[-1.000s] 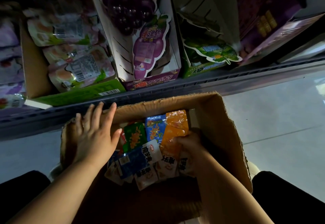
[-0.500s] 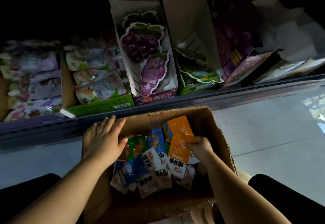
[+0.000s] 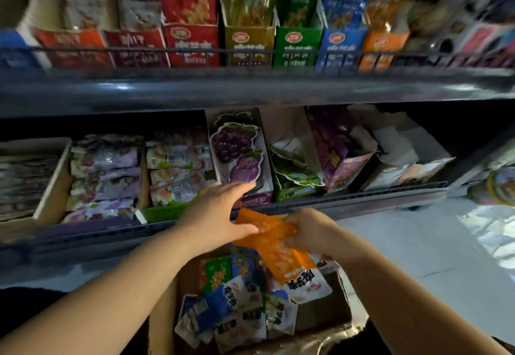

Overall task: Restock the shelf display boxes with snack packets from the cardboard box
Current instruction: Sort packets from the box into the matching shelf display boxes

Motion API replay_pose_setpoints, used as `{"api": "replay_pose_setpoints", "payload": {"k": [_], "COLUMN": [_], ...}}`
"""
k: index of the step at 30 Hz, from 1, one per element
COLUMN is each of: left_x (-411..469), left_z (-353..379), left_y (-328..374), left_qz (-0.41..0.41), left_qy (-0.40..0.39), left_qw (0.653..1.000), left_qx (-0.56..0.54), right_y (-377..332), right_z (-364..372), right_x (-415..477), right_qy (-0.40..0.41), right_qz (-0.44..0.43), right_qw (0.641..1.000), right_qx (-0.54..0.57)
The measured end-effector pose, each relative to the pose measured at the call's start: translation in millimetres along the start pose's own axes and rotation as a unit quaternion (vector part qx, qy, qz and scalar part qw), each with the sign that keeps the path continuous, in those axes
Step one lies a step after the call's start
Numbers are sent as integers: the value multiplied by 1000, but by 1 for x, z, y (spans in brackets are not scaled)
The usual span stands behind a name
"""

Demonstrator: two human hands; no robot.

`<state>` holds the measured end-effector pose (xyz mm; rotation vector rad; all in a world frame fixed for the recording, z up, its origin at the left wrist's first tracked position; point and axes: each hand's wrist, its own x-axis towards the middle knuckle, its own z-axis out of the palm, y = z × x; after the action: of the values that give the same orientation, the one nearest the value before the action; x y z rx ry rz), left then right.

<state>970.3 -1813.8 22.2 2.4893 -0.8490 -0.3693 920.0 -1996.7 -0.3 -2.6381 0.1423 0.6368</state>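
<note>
My right hand (image 3: 309,232) grips a bunch of orange snack packets (image 3: 276,246) lifted above the cardboard box (image 3: 164,324). My left hand (image 3: 217,215) reaches in from the left, its thumb touching the packets' upper end and its fingers stretched forward. Blue, green and white packets (image 3: 223,304) lie loose in the box below. On the upper shelf stand display boxes in a row: red (image 3: 192,45), yellow (image 3: 248,45), green (image 3: 296,45), blue (image 3: 340,46) and orange (image 3: 383,48).
A dark metal shelf edge (image 3: 250,90) with a wire rail runs across between the two levels. The lower shelf holds trays of jelly pouches (image 3: 178,170), a grape display box (image 3: 239,154) and torn cartons (image 3: 390,151). Pale floor (image 3: 432,257) lies to the right.
The view has tilted up, revealing the upper shelf. My right hand lifted the orange packets out of the box. My left hand left the box rim and came up to the packets.
</note>
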Motion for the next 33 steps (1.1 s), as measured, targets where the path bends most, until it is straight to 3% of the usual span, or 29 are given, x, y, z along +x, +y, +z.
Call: {"api": "replay_pose_setpoints", "payload": {"k": [3,8,17,20,22,25,27,29,33], "left_x": [-6,-6,14,19,23,29,32,32,29], "left_z": [-13,-19,-20,-27,-33,-45,-55,-64,-64], "left_y": [15,17,-28,-24,-23,-24,-23,-20,-8], "left_qz": [-13,-60,-114,-124,-140,-175,-184,-183,-186], "left_qy": [-89,-206,-176,-160,-138,-27,42,74,89], "left_qw": [993,975,974,963,943,905,873,846,830], "left_qx": [73,60,-83,-177,-270,-387,-451,-494,-519], "right_y": [-34,-63,-80,-72,-59,-40,-37,-38,-47], "right_z": [-25,-39,-39,-53,-64,-75,-80,-78,-63], "right_x": [-26,-39,9,17,19,20,16,14,13], "right_qy": [-18,-3,52,129,228,440,502,452,250], "right_qz": [-55,-105,-141,-176,-173,-136,-67,-11,18], "right_qw": [994,982,982,973,958,877,810,765,652], "right_qx": [-91,-154,-115,-79,-33,135,295,458,715]}}
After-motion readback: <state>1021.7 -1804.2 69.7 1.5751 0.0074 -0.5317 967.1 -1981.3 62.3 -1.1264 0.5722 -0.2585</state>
